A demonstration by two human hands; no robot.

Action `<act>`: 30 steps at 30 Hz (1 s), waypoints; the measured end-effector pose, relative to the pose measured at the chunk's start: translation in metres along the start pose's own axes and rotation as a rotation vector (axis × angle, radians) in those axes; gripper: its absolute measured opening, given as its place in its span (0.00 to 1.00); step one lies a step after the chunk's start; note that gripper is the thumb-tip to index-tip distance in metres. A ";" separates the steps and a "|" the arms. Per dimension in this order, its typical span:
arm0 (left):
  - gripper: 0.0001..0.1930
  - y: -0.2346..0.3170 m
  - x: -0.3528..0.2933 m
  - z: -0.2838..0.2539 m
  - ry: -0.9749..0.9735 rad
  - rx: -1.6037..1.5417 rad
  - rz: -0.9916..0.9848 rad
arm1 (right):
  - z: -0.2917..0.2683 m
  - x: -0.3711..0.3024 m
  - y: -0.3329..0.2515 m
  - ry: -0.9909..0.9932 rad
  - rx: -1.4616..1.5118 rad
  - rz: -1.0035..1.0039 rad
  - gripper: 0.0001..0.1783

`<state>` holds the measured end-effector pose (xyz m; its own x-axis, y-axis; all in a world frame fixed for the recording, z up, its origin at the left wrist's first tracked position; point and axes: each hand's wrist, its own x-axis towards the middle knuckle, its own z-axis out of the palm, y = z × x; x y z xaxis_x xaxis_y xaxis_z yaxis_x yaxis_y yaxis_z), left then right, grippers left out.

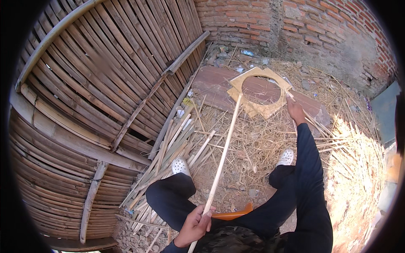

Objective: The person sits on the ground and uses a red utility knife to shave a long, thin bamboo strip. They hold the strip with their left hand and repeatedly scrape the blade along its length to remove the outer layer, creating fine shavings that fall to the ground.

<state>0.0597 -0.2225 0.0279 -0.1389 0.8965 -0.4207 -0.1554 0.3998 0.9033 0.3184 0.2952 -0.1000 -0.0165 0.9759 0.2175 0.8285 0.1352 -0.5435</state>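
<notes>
My left hand [195,225] is closed around a long, pale bamboo strip [223,156] near its lower end. The strip slants up and away from me, and its far end meets the near left side of a wooden board [262,111] with a large round hole. At the board's right corner is my right hand [296,111], fingers closed. A short pale piece shows by its fingertips; whether it is a strip or the board's own corner is unclear. Beneath the board lies a reddish-brown panel [211,86], visible through the hole.
Bamboo strips [168,152] are heaped at left beside a bamboo slat wall [105,67]. Straw and shavings [236,143] cover the ground. A brick wall [253,25] stands at the back. My legs are spread, with an orange curved object [232,214] between them.
</notes>
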 end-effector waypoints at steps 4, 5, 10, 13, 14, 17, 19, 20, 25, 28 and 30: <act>0.18 0.016 0.041 0.010 0.063 -0.087 0.073 | -0.019 -0.081 -0.134 -0.333 0.229 -0.397 0.38; 0.19 0.016 0.048 0.017 0.067 -0.098 0.076 | -0.029 -0.112 -0.153 -0.318 0.260 -0.582 0.37; 0.22 0.032 0.073 0.041 0.070 -0.103 0.083 | -0.049 -0.181 -0.173 -0.352 0.168 -1.060 0.34; 0.23 0.029 0.079 0.046 0.096 -0.132 0.139 | -0.033 -0.151 -0.175 -0.272 0.147 -1.021 0.36; 0.23 0.028 0.081 0.043 0.102 -0.144 0.166 | -0.026 -0.140 -0.176 -0.236 0.145 -0.981 0.37; 0.25 0.036 0.080 0.023 0.095 -0.064 0.103 | -0.010 -0.174 -0.185 -0.286 0.232 -1.010 0.35; 0.25 0.037 0.077 0.018 0.082 -0.092 0.115 | -0.004 -0.183 -0.191 -0.258 0.254 -1.062 0.35; 0.26 0.038 0.076 0.016 0.076 -0.108 0.121 | -0.003 -0.176 -0.197 -0.226 0.237 -1.088 0.35; 0.25 0.041 0.076 0.004 0.079 -0.059 0.163 | 0.004 -0.116 -0.208 -0.160 0.102 -0.828 0.36; 0.26 0.038 0.072 0.002 0.041 -0.076 0.144 | 0.013 -0.105 -0.198 -0.142 0.101 -0.751 0.36; 0.26 0.038 0.066 -0.002 0.043 -0.097 0.116 | 0.014 -0.141 -0.204 -0.202 0.151 -0.796 0.35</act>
<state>0.0427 -0.1484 0.0346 -0.2025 0.9260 -0.3185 -0.2293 0.2714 0.9348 0.1434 0.1325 -0.0313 -0.6773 0.5889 0.4409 0.4433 0.8050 -0.3943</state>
